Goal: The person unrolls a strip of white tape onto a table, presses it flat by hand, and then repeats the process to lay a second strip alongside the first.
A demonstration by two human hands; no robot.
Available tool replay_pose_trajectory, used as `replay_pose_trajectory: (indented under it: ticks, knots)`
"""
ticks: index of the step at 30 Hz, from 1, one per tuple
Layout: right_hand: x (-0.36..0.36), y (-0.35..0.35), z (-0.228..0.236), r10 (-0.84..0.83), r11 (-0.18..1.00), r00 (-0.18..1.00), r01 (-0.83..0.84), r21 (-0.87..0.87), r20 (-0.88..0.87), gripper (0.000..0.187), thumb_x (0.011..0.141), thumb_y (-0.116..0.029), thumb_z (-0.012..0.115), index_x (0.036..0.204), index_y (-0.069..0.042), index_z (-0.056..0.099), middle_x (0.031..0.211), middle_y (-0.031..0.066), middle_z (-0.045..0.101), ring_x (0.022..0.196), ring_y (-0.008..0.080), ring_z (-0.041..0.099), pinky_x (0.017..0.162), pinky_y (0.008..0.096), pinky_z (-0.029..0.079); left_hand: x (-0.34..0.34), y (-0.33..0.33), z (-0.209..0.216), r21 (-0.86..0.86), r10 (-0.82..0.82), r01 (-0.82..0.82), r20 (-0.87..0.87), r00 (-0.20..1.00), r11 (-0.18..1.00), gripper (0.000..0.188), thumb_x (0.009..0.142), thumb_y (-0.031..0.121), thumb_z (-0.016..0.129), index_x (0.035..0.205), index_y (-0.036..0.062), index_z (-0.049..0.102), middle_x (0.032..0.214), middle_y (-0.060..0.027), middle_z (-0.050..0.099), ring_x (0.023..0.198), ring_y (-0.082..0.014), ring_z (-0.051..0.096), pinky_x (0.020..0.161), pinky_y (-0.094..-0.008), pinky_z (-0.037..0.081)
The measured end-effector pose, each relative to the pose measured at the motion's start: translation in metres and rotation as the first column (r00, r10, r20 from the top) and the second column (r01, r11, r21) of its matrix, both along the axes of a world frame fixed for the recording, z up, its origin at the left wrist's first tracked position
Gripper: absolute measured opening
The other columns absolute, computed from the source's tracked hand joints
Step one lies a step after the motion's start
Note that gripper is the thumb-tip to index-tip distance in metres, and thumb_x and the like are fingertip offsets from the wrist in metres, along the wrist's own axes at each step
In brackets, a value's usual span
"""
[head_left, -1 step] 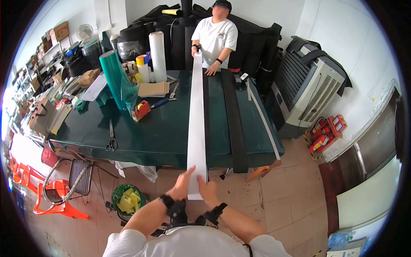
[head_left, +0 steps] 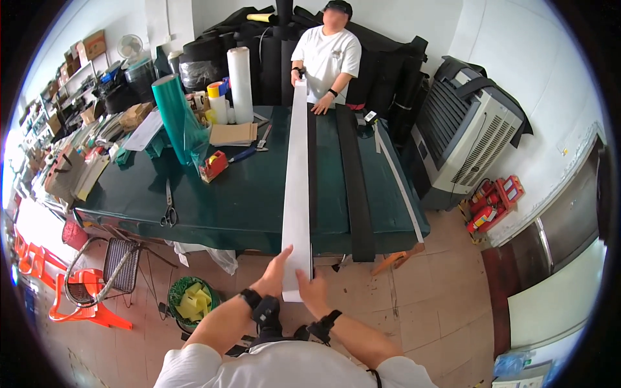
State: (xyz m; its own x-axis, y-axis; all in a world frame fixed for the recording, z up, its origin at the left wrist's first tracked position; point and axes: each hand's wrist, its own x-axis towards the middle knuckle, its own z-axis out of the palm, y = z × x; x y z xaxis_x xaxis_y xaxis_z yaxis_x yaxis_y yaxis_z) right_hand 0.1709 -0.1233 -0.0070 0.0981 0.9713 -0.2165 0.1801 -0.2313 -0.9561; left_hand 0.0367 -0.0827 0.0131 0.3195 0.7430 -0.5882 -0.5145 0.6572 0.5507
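Observation:
A long white strip (head_left: pixel 297 168) runs lengthwise over the dark green table and past its near edge. My left hand (head_left: pixel 274 275) grips the left edge of its near end, thumb on top. On the opposite edge my right hand (head_left: pixel 313 292) pinches the strip, its thumb also on the white face. Dark material (head_left: pixel 312 161) shows along the strip's right side; whether the two are joined I cannot tell. Across the table, a person in a white shirt (head_left: pixel 325 58) holds the far end with one hand and rests the other hand on the table beside it.
The green table (head_left: pixel 246 194) bears a separate black strip (head_left: pixel 356 187), a narrow pale strip (head_left: pixel 398 174), scissors (head_left: pixel 169 205), a red tape dispenser (head_left: pixel 213 167) and a green film roll (head_left: pixel 171 116). Below stands a bin (head_left: pixel 178 291) with yellow scraps, beside a chair (head_left: pixel 121 268). An air cooler (head_left: pixel 472 129) stands right.

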Motion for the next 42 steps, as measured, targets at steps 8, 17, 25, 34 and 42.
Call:
replay_pose_trajectory:
  ticks: [8, 17, 25, 34, 42]
  knots:
    - [0.023, 0.014, -0.017, 0.073, 0.997, 0.952, -0.057, 0.061, -0.299, 0.071, 0.091, -0.055, 0.061, 0.123, 0.008, 0.058, 0.112, 0.0161, 0.067, 0.099, 0.0268, 0.064, 0.083, 0.0366, 0.052, 0.016, -0.021, -0.028, 0.239, 0.165, -0.015, -0.623, 0.765, 0.971, 0.073, 0.085, 0.051, 0.071, 0.122, -0.0100, 0.054, 0.109, -0.0251, 0.066, 0.104, -0.0299, 0.065, 0.091, -0.0435, 0.051]
    - [0.009, 0.048, -0.016, -0.147, 0.963, 0.965, 0.090, -0.255, -0.216, 0.071, 0.090, -0.057, 0.061, 0.118, 0.008, 0.062, 0.105, 0.0153, 0.070, 0.086, 0.0256, 0.066, 0.076, 0.0358, 0.052, 0.025, -0.042, -0.073, 0.562, 0.434, 0.142, -0.754, 0.494, 0.815, 0.064, 0.086, 0.043, 0.074, 0.123, -0.0049, 0.054, 0.113, -0.0163, 0.065, 0.096, -0.0283, 0.064, 0.086, -0.0396, 0.052]
    - [-0.007, -0.001, -0.027, -0.122, 0.959, 0.987, 0.143, 0.245, -0.100, 0.040, 0.096, -0.038, 0.062, 0.104, 0.000, 0.068, 0.100, 0.0119, 0.068, 0.090, 0.0204, 0.065, 0.083, 0.0318, 0.049, 0.005, 0.017, -0.007, 0.021, 0.039, -0.034, -0.253, 0.967, 0.999, 0.066, 0.085, 0.045, 0.075, 0.122, -0.0056, 0.055, 0.112, -0.0168, 0.065, 0.096, -0.0269, 0.064, 0.085, -0.0387, 0.052]
    - [0.023, 0.070, 0.002, -0.254, 0.910, 0.796, 0.005, -0.414, -0.549, 0.064, 0.091, -0.052, 0.062, 0.115, 0.008, 0.064, 0.107, 0.0210, 0.068, 0.100, 0.0268, 0.064, 0.087, 0.0369, 0.049, 0.030, -0.032, -0.058, 0.544, 0.429, 0.203, -0.798, 0.423, 0.814, 0.077, 0.079, 0.054, 0.075, 0.115, -0.0112, 0.057, 0.107, -0.0255, 0.066, 0.100, -0.0320, 0.066, 0.084, -0.0404, 0.053]
    - [0.008, 0.054, 0.004, -0.218, 0.939, 0.972, 0.184, -0.291, -0.089, 0.063, 0.090, -0.050, 0.066, 0.105, 0.011, 0.067, 0.103, 0.0208, 0.070, 0.093, 0.0276, 0.067, 0.080, 0.0380, 0.051, 0.027, 0.016, -0.028, 0.227, 0.158, -0.026, -0.589, 0.792, 0.974, 0.076, 0.080, 0.052, 0.077, 0.116, -0.0118, 0.056, 0.108, -0.0252, 0.066, 0.100, -0.0290, 0.065, 0.084, -0.0386, 0.053]
